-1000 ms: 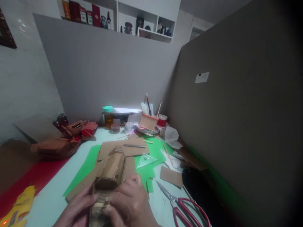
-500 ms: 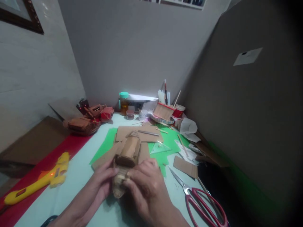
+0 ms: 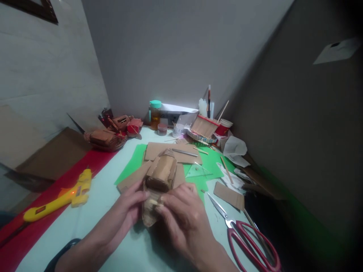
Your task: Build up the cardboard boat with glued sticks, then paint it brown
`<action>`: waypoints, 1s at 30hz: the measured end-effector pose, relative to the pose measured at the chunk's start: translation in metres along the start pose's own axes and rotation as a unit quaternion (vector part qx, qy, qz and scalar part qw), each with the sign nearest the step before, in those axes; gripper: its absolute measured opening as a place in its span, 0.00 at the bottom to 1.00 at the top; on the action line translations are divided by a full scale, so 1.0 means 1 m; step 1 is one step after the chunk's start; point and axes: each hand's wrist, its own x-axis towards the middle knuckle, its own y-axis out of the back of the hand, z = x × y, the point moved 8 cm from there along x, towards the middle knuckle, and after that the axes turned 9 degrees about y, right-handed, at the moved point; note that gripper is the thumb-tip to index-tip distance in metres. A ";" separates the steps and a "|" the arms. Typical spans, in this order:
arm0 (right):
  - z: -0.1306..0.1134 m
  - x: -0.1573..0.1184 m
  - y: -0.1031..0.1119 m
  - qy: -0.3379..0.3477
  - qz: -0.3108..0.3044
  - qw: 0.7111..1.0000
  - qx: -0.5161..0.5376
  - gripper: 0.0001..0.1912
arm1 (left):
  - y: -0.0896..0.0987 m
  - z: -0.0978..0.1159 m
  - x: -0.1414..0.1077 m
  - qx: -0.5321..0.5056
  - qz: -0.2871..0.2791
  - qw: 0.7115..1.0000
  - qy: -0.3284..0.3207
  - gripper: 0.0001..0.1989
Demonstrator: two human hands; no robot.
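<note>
A small cardboard model (image 3: 162, 170) with a rounded, barrel-like body and a flat front part is held above the table, its near end tipped toward me. My left hand (image 3: 133, 202) grips the model's left edge, thumb on top. My right hand (image 3: 181, 211) pinches a short pale piece (image 3: 154, 203), perhaps a bit of stick, against the flat front part. The fingertips partly cover that piece, so its full shape is hidden. Flat cardboard sheets (image 3: 130, 175) lie behind and under the model.
A yellow hot glue gun (image 3: 59, 200) with a lit orange light lies at left. Red-handled scissors (image 3: 241, 234) lie at right by a cardboard strip (image 3: 229, 195). Behind are a clear set square (image 3: 197, 170), green paper (image 3: 133, 162), a teal-lidded jar (image 3: 155, 116) and brown cardboard models (image 3: 104, 138).
My view has tilted down and turned slightly left, so everything sits further right and higher. Both hands keep their hold on the model, and the pale piece stays at its front part.
</note>
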 end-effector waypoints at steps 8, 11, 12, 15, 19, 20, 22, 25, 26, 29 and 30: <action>0.000 0.000 -0.001 0.005 0.007 1.000 -0.006 0.09 | 0.002 -0.001 -0.001 -0.003 0.006 1.000 -0.002 0.29; -0.001 0.000 0.000 0.005 0.009 1.000 -0.007 0.09 | 0.003 -0.001 0.000 -0.003 0.016 1.000 -0.004 0.28; -0.001 0.000 0.000 0.006 0.009 1.000 -0.007 0.09 | 0.004 -0.001 0.000 -0.006 0.015 1.000 -0.004 0.28; -0.001 0.001 0.000 0.007 0.011 1.000 -0.008 0.09 | 0.004 -0.002 0.001 -0.014 0.010 1.000 0.001 0.29; -0.001 0.000 0.001 0.007 0.021 1.000 -0.012 0.08 | 0.004 -0.003 0.000 -0.017 0.004 1.000 0.004 0.29; 0.000 0.000 0.001 0.007 0.023 1.000 -0.013 0.08 | 0.004 -0.002 0.000 -0.018 0.000 1.000 0.003 0.29; 0.000 0.000 0.002 0.007 0.029 0.999 -0.015 0.07 | 0.001 -0.001 -0.001 -0.018 -0.007 1.000 0.000 0.28; -0.001 -0.001 0.003 0.013 0.038 0.999 -0.014 0.05 | -0.002 0.000 -0.001 -0.016 -0.016 1.000 -0.004 0.25; -0.001 -0.001 0.003 0.015 0.040 0.999 -0.012 0.04 | -0.002 0.000 -0.001 -0.013 -0.017 1.000 -0.003 0.24; -0.001 -0.002 0.002 0.013 0.041 0.999 -0.007 0.02 | 0.000 -0.001 -0.001 -0.008 -0.008 1.000 0.005 0.18; 0.000 -0.003 0.002 0.012 0.040 0.999 -0.005 0.02 | 0.000 -0.001 -0.001 -0.006 -0.006 1.000 0.006 0.16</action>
